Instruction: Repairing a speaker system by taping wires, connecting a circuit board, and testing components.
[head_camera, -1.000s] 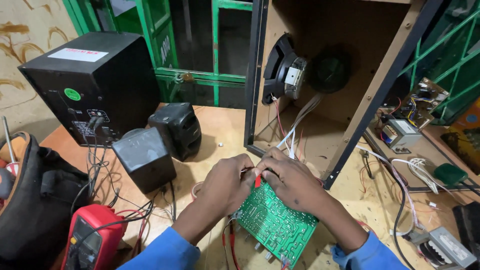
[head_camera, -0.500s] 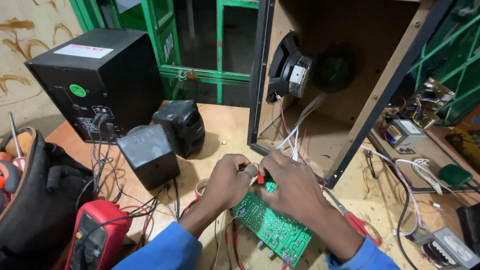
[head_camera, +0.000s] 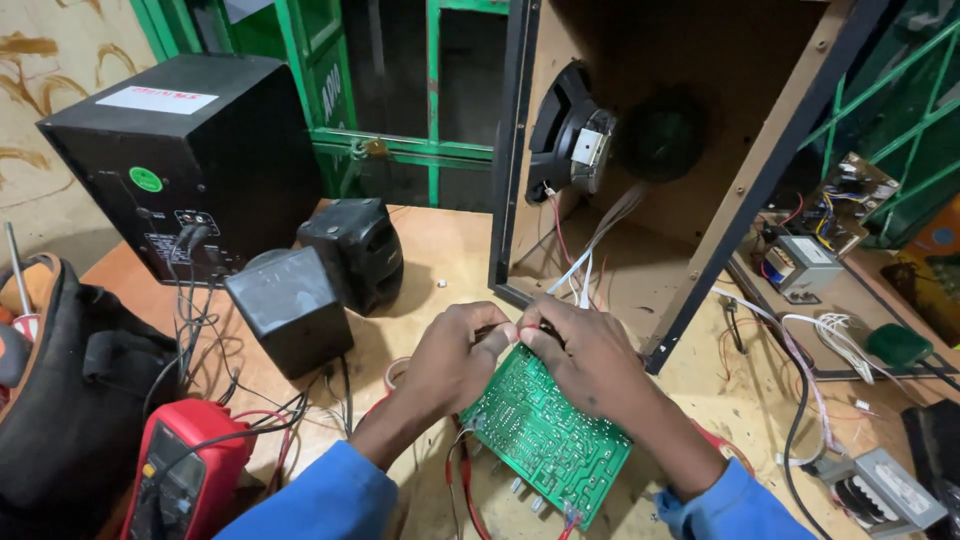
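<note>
Wooden workbench (head_camera: 440, 250), pale and scuffed, fills the view from above, with a green metal grille (head_camera: 430, 100) behind it. Near the front edge, two bare hands in blue sleeves meet over a green circuit board (head_camera: 545, 435). The board lies tilted on the bench, solder side up, its far corner tucked under the fingertips of both hands and its lower end pointing toward the viewer.

The left hand (head_camera: 455, 355) is curled narrowly, thumb and forefinger pinched together at the board's top edge. The right hand (head_camera: 590, 355) rests on the board's upper right part, fingers bent and close together, pressing against the left fingertips. What exactly the fingertips pinch between them cannot be told; it is too small.

Thin white and red wires (head_camera: 585, 265) run from that spot into an open wooden speaker cabinet (head_camera: 700, 200) standing just behind the hands.

To the left stand a large black speaker box (head_camera: 190, 160) and two small black speakers (head_camera: 330, 270), with dark cables trailing. A red multimeter (head_camera: 185, 480) lies at the lower left, beside a black bag (head_camera: 70, 400).
</note>
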